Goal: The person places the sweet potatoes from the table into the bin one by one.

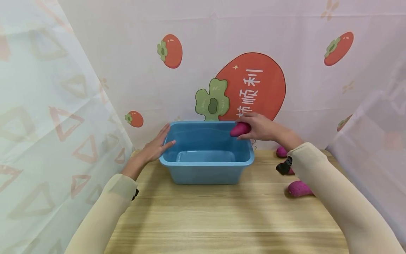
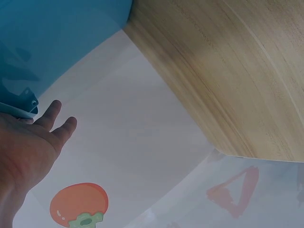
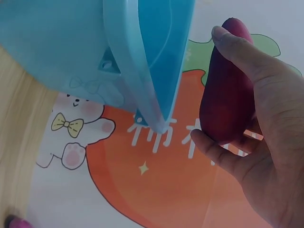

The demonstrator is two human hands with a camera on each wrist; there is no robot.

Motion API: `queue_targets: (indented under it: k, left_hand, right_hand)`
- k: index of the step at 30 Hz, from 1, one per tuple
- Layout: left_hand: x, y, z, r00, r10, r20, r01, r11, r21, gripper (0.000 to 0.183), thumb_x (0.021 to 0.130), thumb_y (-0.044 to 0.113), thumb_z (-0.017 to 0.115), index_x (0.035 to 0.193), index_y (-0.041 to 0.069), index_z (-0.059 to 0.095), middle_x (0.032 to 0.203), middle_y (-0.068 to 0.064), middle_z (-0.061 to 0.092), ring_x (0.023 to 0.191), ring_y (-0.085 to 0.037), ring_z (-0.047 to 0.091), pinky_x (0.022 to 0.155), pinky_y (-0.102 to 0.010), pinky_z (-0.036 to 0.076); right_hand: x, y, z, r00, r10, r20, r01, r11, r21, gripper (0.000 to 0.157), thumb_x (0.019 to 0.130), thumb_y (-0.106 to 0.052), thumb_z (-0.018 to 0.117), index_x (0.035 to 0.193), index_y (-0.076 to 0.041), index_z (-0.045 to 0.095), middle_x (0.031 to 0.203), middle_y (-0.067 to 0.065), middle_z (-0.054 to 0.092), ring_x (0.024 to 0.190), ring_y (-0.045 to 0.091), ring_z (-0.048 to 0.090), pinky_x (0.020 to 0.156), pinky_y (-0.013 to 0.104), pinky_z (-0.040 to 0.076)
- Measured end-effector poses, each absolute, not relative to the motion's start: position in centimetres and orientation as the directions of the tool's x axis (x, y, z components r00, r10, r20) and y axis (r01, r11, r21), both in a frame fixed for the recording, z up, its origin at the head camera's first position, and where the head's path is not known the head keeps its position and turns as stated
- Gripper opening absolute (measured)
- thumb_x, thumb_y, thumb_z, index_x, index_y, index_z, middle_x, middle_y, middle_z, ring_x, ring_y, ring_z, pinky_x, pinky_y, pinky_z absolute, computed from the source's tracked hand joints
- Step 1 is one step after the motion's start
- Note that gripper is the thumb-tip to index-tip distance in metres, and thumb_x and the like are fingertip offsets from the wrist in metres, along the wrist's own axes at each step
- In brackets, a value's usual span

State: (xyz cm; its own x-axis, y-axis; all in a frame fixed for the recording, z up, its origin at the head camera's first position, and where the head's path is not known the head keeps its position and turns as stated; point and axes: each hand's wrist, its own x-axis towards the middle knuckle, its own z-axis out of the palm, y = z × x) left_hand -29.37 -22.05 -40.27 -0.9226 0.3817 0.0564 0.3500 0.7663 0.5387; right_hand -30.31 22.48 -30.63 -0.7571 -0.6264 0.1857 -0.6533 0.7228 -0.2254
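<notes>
A light blue plastic tub [image 1: 203,173] stands on the wooden table, its inner floor visible in the head view. My left hand [image 1: 156,146] rests on the tub's left rim, fingers straight along it and thumb over the inner side. In the left wrist view, two fingers of that left hand [image 2: 28,147] stretch out past the rim. My right hand [image 1: 260,127] grips a purple sweet potato [image 1: 240,129] above the tub's right back corner. Seen from the right wrist, thumb and fingers pinch the sweet potato [image 3: 227,95] lengthwise, beside the rim.
To the right on the table [image 1: 203,215] lie more purple sweet potatoes, one at the back [image 1: 281,151] and one nearer [image 1: 299,188]; another is partly hidden by the right sleeve. A printed cloth [image 1: 304,88] hangs right behind the tub and along both sides.
</notes>
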Motion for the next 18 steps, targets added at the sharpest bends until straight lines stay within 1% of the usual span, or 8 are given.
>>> queue_targets:
  k: [6,10,18]
  left_hand:
    - [-29.3,-22.1,-40.4,-0.927,0.372,0.057,0.341,0.767,0.543,0.086,0.109,0.057,0.042,0.172,0.017,-0.002,0.18,-0.006,-0.005,0.163,-0.041,0.009,0.113,-0.083,0.025]
    - [-29.3,-22.0,-40.4,-0.926,0.372,0.056,0.341,0.765,0.546,0.085,0.109,0.056,0.041,0.172,0.017,-0.002,0.18,-0.005,-0.005,0.164,-0.04,0.008,0.113,-0.084,0.024]
    - [-29.2,-22.0,-40.3,-0.925,0.376,0.053,0.342,0.763,0.548,0.085,0.109,0.056,0.041,0.172,0.017,-0.002,0.18,-0.006,-0.006,0.164,-0.04,0.006,0.113,-0.085,0.022]
  right_hand:
    - [-30.5,21.8,-30.7,-0.742,-0.645,0.181,-0.67,0.709,-0.217,0.077,0.079,-0.04,0.095,0.141,-0.006,0.065,0.138,0.018,0.063,0.122,0.037,0.061,0.083,0.044,0.064]
    - [-30.5,21.4,-30.8,-0.744,-0.647,0.168,-0.668,0.711,-0.219,0.077,0.08,-0.041,0.094,0.142,-0.007,0.065,0.139,0.018,0.062,0.123,0.037,0.06,0.084,0.045,0.064]
    - [-30.4,20.9,-31.0,-0.74,-0.655,0.152,-0.672,0.706,-0.224,0.076,0.079,-0.039,0.094,0.142,-0.009,0.064,0.138,0.018,0.062,0.123,0.038,0.06,0.084,0.045,0.064]
